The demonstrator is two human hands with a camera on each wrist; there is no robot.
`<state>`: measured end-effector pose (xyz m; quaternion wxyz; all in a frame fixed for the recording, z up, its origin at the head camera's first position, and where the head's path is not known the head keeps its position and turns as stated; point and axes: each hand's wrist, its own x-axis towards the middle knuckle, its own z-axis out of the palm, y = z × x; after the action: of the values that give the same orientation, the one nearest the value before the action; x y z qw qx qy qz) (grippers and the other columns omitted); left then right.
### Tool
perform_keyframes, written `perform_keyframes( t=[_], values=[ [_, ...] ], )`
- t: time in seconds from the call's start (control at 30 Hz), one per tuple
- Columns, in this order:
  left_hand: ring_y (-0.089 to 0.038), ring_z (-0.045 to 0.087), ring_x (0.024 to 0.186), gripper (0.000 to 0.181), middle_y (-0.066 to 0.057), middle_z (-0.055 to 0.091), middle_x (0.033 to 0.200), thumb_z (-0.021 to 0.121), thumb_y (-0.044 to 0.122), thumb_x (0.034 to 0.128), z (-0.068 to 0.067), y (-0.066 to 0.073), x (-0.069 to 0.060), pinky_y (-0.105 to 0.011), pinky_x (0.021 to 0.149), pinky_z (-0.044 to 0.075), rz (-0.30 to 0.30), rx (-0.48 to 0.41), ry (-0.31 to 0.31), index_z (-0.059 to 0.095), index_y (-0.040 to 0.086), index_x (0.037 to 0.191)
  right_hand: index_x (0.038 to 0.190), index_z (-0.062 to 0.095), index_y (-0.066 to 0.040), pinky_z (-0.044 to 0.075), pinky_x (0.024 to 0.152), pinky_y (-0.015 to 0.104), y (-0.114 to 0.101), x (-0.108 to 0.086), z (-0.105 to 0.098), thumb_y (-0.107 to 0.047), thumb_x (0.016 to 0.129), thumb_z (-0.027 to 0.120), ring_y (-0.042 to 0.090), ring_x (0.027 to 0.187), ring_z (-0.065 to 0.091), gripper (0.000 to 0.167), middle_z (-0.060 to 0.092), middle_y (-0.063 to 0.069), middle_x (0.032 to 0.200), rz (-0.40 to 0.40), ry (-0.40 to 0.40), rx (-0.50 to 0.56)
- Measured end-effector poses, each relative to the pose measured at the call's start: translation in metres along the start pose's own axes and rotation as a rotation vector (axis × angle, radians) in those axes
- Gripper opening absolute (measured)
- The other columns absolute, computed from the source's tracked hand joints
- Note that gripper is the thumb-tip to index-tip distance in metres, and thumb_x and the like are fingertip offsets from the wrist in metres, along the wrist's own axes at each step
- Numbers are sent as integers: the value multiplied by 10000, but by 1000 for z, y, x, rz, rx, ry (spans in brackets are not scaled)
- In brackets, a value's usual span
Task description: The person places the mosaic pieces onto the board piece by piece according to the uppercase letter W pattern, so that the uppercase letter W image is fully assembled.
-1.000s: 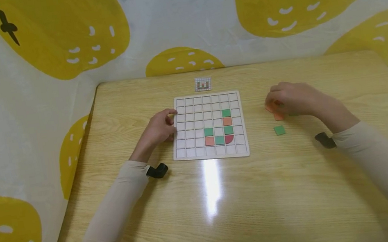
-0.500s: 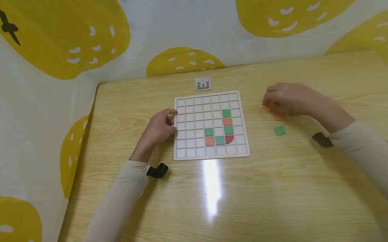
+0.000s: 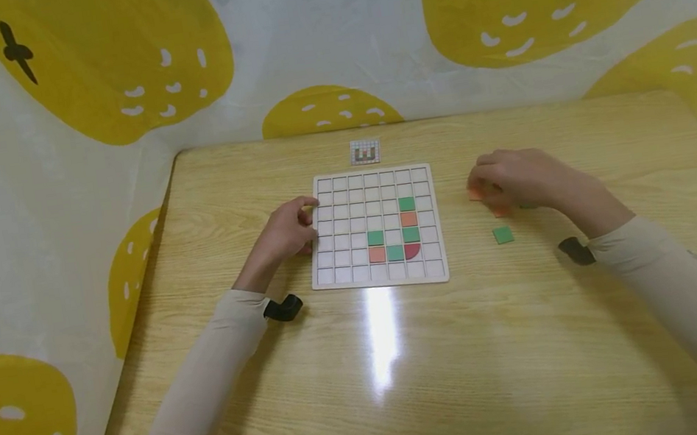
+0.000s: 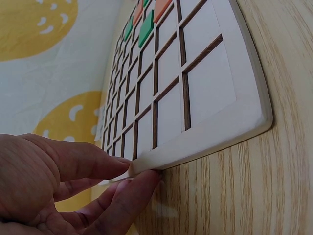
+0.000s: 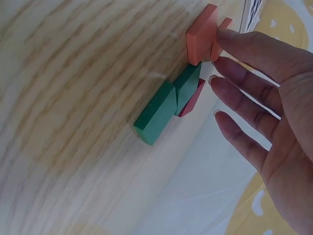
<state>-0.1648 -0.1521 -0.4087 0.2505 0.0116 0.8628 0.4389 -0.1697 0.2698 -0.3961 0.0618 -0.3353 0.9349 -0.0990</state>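
A white square grid board (image 3: 344,221) lies on the table, with several green and orange square tiles and a dark red rounded piece (image 3: 412,250) in its cells. My left hand (image 3: 286,229) grips the board's left edge between thumb and fingers, as the left wrist view shows. To the right of the board, my right hand (image 3: 517,177) pinches an orange square tile (image 3: 475,194) with thumb and index finger, close over the table. Beside those fingers in the right wrist view lie another orange tile (image 5: 201,36), two green tiles (image 5: 157,111) and a dark red piece (image 5: 193,99).
Behind the board lies a small pattern card (image 3: 365,152) printed with a grid figure. A loose green tile (image 3: 503,235) is in front of the right hand. A pale curtain (image 3: 323,35) with yellow fruit shapes hangs along the back and left of the wooden table (image 3: 236,181).
My right hand has shifted slightly left with the orange tile at its fingertips, away from the other orange tile. The left hand and the board have stayed in place.
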Motion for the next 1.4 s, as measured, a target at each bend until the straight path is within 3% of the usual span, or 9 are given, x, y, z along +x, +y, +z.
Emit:
perform_keyframes(
  t=[0.37, 0.63, 1.03, 1.4],
  values=[
    [-268, 551, 872, 597, -155, 507, 1076, 617, -79, 918, 0, 1, -2, -342, 664, 626, 5, 10, 5, 485, 96, 1474, 988, 761, -167, 557, 667, 425, -1, 3, 0, -167, 902, 756, 161, 808, 592, 87, 655, -36, 899, -26, -20, -15],
    [-267, 552, 876, 606, -157, 509, 1078, 617, -85, 915, 0, 0, -1, -341, 667, 627, 7, 11, 3, 482, 93, 1478, 1001, 752, -149, 567, 702, 464, 2, 5, 1, -197, 915, 745, 186, 845, 612, 98, 664, -16, 940, 31, -74, 8],
    [-266, 544, 876, 605, -152, 511, 1074, 608, -84, 916, 0, -1, -1, -339, 664, 626, 8, 17, -10, 480, 99, 1478, 988, 735, -146, 548, 698, 427, 3, 7, 1, -228, 895, 754, 163, 814, 578, 125, 635, -15, 914, 32, -89, 3],
    [-263, 542, 878, 613, -152, 510, 1070, 608, -88, 914, -1, 1, -1, -336, 665, 626, 6, 17, -9, 475, 92, 1484, 954, 714, -212, 508, 650, 381, 3, 10, -3, -244, 868, 755, 139, 775, 558, 100, 639, -30, 851, 66, -98, 22]
  ],
)
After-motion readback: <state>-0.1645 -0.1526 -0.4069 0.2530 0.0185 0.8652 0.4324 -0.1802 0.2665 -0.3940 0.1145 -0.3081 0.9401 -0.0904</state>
